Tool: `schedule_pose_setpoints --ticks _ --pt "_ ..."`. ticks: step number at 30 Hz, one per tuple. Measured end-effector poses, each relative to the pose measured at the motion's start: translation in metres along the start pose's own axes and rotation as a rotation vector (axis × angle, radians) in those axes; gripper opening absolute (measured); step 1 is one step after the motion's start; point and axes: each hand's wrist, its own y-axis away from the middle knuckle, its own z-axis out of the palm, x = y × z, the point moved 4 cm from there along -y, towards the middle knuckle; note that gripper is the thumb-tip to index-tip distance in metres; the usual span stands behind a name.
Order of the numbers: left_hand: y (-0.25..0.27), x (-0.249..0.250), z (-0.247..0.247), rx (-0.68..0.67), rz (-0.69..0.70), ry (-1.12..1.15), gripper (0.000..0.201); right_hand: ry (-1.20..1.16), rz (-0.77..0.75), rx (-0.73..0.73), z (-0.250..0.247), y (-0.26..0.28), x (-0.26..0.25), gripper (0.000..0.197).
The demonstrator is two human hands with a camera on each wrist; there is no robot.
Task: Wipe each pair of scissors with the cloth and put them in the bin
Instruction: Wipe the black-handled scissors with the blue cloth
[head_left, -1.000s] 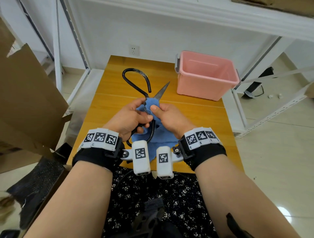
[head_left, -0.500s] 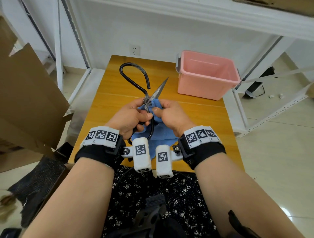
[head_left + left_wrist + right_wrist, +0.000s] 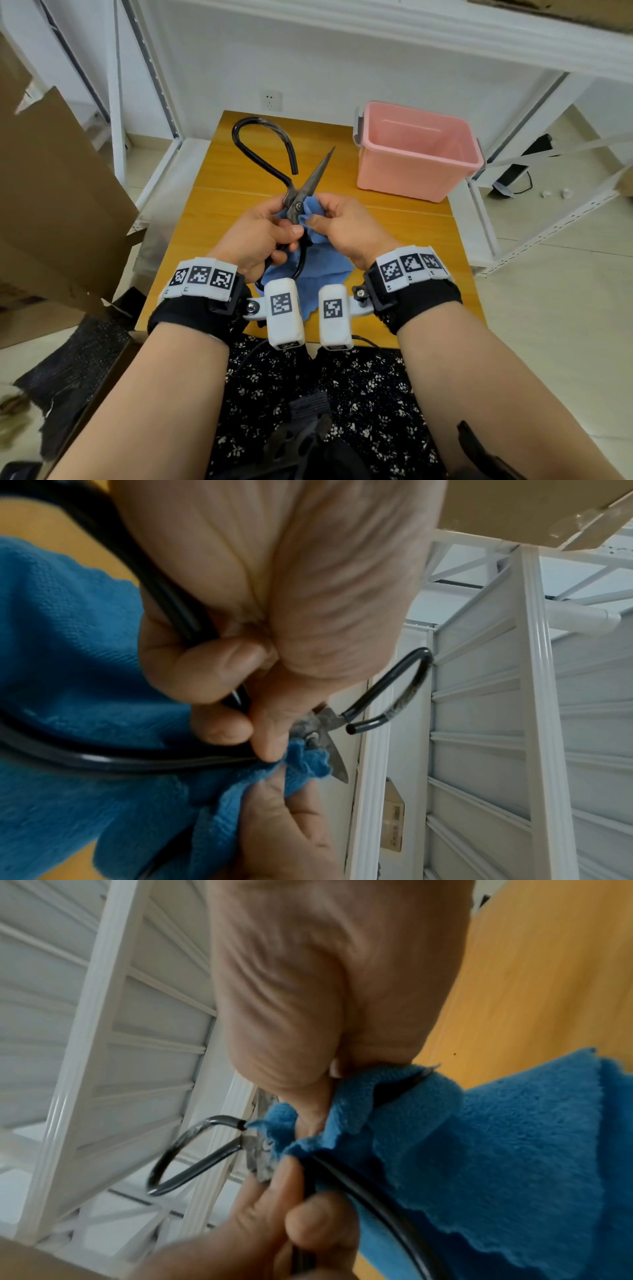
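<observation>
Head view: left hand grips black-handled scissors by lower loop, held above table centre, blade pointing toward far edge. Right hand pinches blue cloth at pivot. Pink bin at far right corner.

Left wrist view: fingers curled round handle.

Right wrist view: thumb and fingers bunch cloth against blade.

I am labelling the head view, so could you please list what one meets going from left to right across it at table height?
Cardboard box → left hand → scissors → blue cloth → right hand → pink bin.
</observation>
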Motion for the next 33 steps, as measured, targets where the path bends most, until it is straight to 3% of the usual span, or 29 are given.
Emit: schedule_pose_setpoints --ticks 8,14,21,26,28,31,33 --pt "-0.002 -0.005 0.002 0.001 -0.029 0.097 0.044 0.155 0.040 0.205 0.003 -0.005 0.001 0.014" --pt "-0.003 -0.004 0.002 -0.006 -0.015 0.097 0.042 0.108 0.066 0.170 0.000 -0.008 0.002 0.019" --pt "0.001 -0.004 -0.004 -0.064 0.002 0.073 0.041 0.057 0.007 -0.032 -0.004 0.002 -0.007 0.015" --pt "0.002 -0.003 0.002 -0.033 0.009 0.103 0.039 0.146 -0.015 0.116 0.000 -0.004 -0.002 0.014" --pt "0.003 -0.004 0.005 -0.027 0.004 0.132 0.038 0.188 0.004 0.158 0.001 -0.006 -0.002 0.021" --pt "0.003 -0.003 0.007 -0.031 0.001 0.147 0.040 0.201 0.015 0.161 -0.001 -0.007 -0.006 0.033" --pt "0.004 -0.002 0.007 -0.037 0.005 0.148 0.040 0.203 0.018 0.131 -0.003 -0.007 -0.006 0.030"
